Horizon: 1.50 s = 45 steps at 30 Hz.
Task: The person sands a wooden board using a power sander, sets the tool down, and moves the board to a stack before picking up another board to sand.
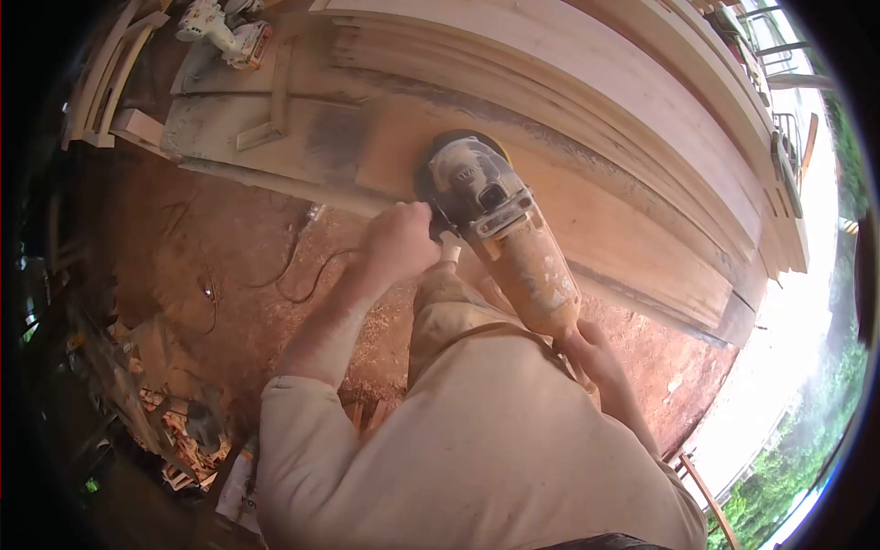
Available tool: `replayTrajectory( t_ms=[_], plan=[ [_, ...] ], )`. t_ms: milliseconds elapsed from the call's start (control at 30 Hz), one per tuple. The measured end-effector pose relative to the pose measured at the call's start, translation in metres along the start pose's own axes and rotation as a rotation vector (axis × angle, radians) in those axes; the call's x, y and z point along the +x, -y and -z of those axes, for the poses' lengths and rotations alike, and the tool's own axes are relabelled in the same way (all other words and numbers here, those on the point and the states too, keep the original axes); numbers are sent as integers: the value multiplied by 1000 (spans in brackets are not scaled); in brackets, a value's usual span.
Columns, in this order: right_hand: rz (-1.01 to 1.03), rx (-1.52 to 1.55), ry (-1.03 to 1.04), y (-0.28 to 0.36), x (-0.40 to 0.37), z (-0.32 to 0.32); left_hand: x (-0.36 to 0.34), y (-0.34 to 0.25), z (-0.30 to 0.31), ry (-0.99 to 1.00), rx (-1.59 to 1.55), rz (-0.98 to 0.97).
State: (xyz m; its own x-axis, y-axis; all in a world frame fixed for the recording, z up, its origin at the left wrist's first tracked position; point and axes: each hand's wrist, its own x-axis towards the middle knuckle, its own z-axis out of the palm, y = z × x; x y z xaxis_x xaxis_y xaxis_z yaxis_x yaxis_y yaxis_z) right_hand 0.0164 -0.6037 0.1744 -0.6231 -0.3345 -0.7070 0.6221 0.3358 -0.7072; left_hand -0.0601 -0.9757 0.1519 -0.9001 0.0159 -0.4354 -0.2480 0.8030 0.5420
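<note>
A dusty power sander [530, 266], long-bodied with a round head, rests head-first on a flat wooden board [596, 215]. Closed in a fist, my left hand [401, 240] grips it at the left side of the head, where the handle is mostly hidden by my fingers. My right hand [591, 353] wraps around the rear end of its body, close to my waist. The disc under the head is largely covered, with only a dark rim showing. Pale dust coats the tool and the board's surface.
Long planks [587, 64] are stacked along the bench's far side. A cordless power tool [225, 35] and a small wooden frame piece [261, 136] lie at upper left. Below, a cord [298, 252] crosses the dusty floor [238, 234]. Wood scraps [188, 440] are heaped at lower left.
</note>
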Motion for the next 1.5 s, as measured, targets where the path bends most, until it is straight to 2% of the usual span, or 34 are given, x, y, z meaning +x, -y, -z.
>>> replayTrajectory(
  t_ms=[33, 100, 200, 333, 500, 600, 767, 1133, 1367, 1400, 1500],
  plan=[
    [-11, 5, -8, 3, 9, -6, 2, 6, 11, -37, -8, 11],
    [-3, 110, 157, 8, 26, -10, 4, 17, 21, -61, -14, 19],
    [-65, -10, 154, 37, 38, -23, 9, 29, 36, -120, 21, 86],
    [-91, -105, 105, 70, 55, -49, 17, 37, 66, -65, 21, 186],
    [-155, -168, 128, 86, 74, -52, 33, 59, 73, -89, 9, 191],
    [-122, -204, 120, 96, 76, -54, 33, 56, 79, -112, 20, 191],
    [-109, -110, 94, 88, 65, -47, 38, 39, 80, -11, 14, 143],
    [-109, 91, 2, 31, -7, 30, 49, -38, 8, 123, 83, 11],
    [-103, 93, -15, -6, -29, 66, 56, -80, -25, 139, 104, -51],
    [-100, 80, -17, 0, -27, 50, 52, -67, -13, 142, 102, -55],
    [-122, 110, -86, -10, -31, 46, 51, -77, -15, 130, 114, -49]
  ],
)
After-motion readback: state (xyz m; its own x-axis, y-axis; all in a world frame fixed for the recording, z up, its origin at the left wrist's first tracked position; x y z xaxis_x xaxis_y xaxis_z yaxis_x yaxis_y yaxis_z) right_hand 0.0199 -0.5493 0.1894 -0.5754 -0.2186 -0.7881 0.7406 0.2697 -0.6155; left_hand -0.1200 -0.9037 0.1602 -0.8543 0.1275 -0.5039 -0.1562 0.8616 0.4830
